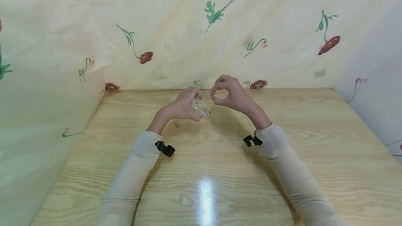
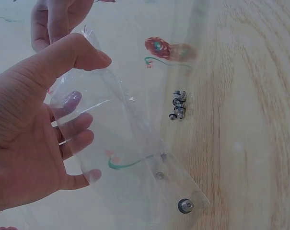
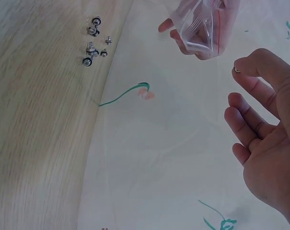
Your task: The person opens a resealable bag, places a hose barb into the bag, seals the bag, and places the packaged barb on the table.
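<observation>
In the head view my left hand [image 1: 180, 106] holds a clear plastic zip bag [image 1: 200, 107] above the far part of the table. In the left wrist view the thumb lies along its upper edge and the fingers show through the film. A small metal fitting [image 2: 185, 206] with a black ring shows at the bag's lower corner. Right beside the bag, my right hand [image 1: 235, 95] pinches a tiny metal piece [image 3: 237, 70] between thumb and index finger, mostly covered by the fingertips. The other fingers are loosely bent.
Several small metal fittings [image 3: 91, 50] with black rings lie in a cluster on the wooden table [image 1: 201, 156]. A flowered cloth [image 1: 176, 30] hangs behind the table's far edge and along its sides. Each sleeve cuff carries a black wrist camera [image 1: 165, 149].
</observation>
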`<state>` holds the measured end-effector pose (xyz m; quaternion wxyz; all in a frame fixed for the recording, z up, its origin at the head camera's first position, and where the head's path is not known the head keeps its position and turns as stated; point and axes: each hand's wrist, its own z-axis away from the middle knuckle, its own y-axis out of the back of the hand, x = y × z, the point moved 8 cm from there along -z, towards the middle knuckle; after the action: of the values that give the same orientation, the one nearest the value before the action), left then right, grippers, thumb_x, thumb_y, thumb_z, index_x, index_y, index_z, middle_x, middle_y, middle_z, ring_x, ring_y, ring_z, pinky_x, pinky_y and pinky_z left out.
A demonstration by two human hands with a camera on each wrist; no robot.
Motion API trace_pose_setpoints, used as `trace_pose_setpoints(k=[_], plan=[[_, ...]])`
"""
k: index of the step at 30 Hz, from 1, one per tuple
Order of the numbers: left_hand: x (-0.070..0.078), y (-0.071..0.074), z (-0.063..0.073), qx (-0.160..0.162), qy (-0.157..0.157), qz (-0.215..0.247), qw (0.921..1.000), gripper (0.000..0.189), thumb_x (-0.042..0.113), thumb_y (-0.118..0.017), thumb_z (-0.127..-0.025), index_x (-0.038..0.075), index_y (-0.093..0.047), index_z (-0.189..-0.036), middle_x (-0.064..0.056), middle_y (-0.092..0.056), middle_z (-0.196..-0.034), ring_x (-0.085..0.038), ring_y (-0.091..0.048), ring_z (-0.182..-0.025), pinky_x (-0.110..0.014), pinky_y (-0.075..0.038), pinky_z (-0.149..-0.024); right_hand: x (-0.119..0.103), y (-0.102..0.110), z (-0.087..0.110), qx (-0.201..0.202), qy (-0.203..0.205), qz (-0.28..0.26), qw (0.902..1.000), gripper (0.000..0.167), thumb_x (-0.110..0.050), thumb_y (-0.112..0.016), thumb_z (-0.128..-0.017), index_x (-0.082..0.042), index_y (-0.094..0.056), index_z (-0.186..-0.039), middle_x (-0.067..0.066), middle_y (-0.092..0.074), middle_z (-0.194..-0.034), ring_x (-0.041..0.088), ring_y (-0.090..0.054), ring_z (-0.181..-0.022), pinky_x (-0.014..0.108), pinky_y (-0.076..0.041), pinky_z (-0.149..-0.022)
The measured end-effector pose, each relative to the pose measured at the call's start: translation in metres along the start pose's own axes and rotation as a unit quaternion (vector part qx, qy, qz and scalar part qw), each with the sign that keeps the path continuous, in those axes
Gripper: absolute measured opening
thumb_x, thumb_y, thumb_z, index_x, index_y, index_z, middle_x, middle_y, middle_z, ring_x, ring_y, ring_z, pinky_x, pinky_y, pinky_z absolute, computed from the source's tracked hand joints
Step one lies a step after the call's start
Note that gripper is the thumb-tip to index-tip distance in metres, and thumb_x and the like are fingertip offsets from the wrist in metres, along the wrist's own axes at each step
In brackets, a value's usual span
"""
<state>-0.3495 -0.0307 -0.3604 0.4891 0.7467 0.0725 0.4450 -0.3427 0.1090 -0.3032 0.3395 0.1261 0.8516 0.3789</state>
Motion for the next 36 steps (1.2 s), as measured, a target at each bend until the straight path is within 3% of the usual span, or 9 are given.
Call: trace_pose_setpoints(k=[13, 22, 36], plan=[[0.000, 0.001, -0.002, -0.004, -0.007, -0.002, 1.0000, 0.060, 0.017, -0.077, -0.074, 0.005, -0.042, -0.120, -0.012, -0.042, -0.118, -0.026, -0.035, -0.110, -0.041, -0.029, -0.095, -0.013, 0.000, 0.001, 0.016, 0.012, 0.005, 0.9998, 0.008, -0.004, -0.075, -0.085, -0.010, -0.076, -0.089, 0.009, -0.062, -0.098, 0.028, -0.054, -0.097, 0.058, -0.030, -0.104], [-0.001, 0.001, -0.002, -0.007, 0.007, 0.002, 1.0000, 0.061, 0.019, -0.078, -0.073, 0.007, -0.042, -0.122, -0.011, -0.040, -0.118, -0.027, -0.033, -0.111, -0.041, -0.030, -0.094, -0.018, -0.002, 0.000, 0.021, 0.031, 0.012, 0.9992, 0.006, -0.004, -0.075, -0.085, -0.010, -0.075, -0.088, 0.009, -0.062, -0.098, 0.026, -0.054, -0.097, 0.057, -0.030, -0.106], [-0.001, -0.001, -0.004, -0.007, 0.001, -0.004, 1.0000, 0.061, 0.018, -0.080, -0.073, 0.008, -0.043, -0.120, -0.008, -0.039, -0.113, -0.025, -0.032, -0.108, -0.038, -0.027, -0.091, -0.024, -0.009, 0.000, 0.021, 0.054, 0.034, 0.9977, 0.006, -0.004, -0.075, -0.084, -0.009, -0.074, -0.087, 0.009, -0.061, -0.098, 0.027, -0.053, -0.095, 0.059, -0.028, -0.109]])
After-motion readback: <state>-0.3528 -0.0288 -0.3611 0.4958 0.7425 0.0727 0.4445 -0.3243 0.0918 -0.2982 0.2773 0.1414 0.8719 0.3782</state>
